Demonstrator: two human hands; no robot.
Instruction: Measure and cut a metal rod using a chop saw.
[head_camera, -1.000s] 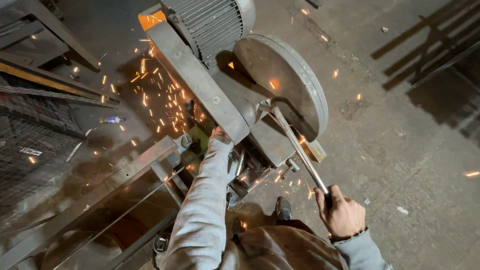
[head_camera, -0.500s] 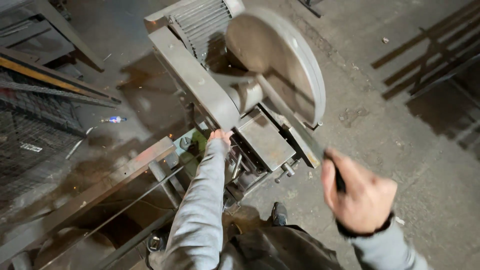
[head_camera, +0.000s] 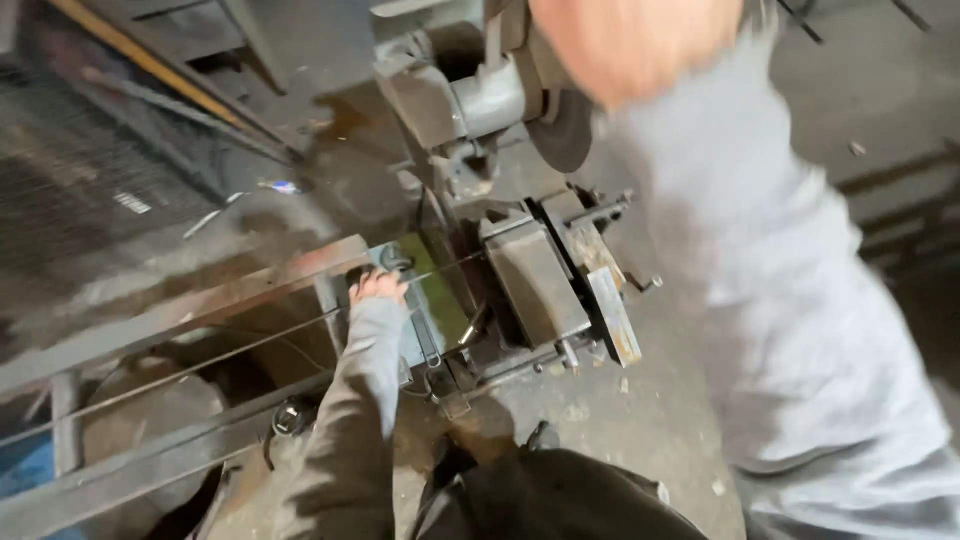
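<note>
My left hand (head_camera: 378, 287) presses down on a thin metal rod (head_camera: 200, 360) that runs from the lower left across the green base (head_camera: 440, 290) of a chop saw into its vise (head_camera: 530, 280). The saw head (head_camera: 470, 90) is lifted, and its dark cutting disc (head_camera: 565, 135) hangs clear above the vise. My right hand (head_camera: 630, 40) is raised close to the camera at the top and is heavily blurred. Its grey sleeve (head_camera: 780, 280) covers the right side. Whether that hand grips the saw handle cannot be seen.
A rusty steel support rail (head_camera: 180, 310) leads from the left to the saw. Metal frames and a wire mesh panel (head_camera: 90, 200) lie at the upper left. Concrete floor (head_camera: 640, 420) surrounds the saw. My dark clothing (head_camera: 560, 500) fills the bottom.
The sparks have stopped. The saw head has swung up off the rod, and my right hand has risen with it toward the camera. My left hand has stayed on the rod.
</note>
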